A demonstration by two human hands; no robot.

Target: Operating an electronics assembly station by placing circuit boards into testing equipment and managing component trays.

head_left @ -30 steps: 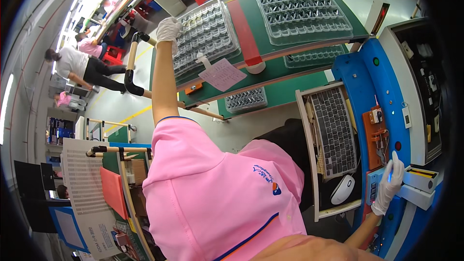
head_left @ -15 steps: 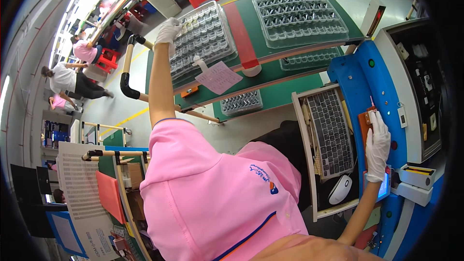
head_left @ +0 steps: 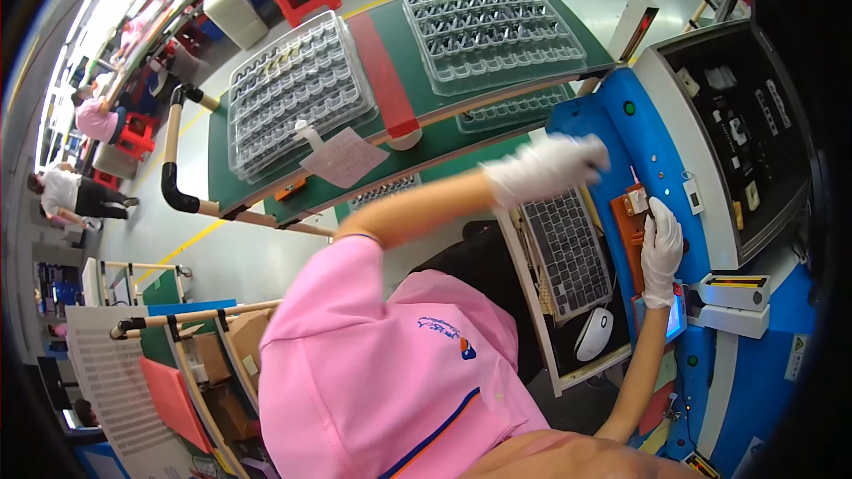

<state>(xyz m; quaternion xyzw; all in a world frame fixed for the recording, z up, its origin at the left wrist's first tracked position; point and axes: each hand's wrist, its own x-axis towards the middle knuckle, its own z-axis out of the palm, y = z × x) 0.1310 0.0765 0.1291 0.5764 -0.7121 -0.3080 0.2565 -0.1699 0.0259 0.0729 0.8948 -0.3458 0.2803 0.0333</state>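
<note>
My left hand [head_left: 552, 167], in a white glove, is over the far end of the keyboard. It is smeared by motion, so whether its curled fingers hold anything is unclear. My right hand [head_left: 662, 253], also gloved, is at an orange fixture [head_left: 628, 235] on the blue machine front. A small dark part [head_left: 653, 207] shows at its fingertips, beside a pale block [head_left: 636, 201] on the fixture. At the left of the green bench lies a clear plastic tray [head_left: 366, 102] with rows of pockets. A second clear tray [head_left: 510, 78] to its right holds rows of dark parts.
A red strip [head_left: 383, 71] runs between the trays, and a pink paper slip [head_left: 344, 158] hangs at the bench edge. A drawer holds a keyboard [head_left: 566, 248] and a white mouse [head_left: 594, 334]. Right of the fixture is an open-fronted machine cabinet [head_left: 701, 124]. Other people are far left.
My left hand has moved from the left tray across to the right, near the fixture. My right hand stays at the fixture with its fingers shifted slightly. The whole view has shifted.
</note>
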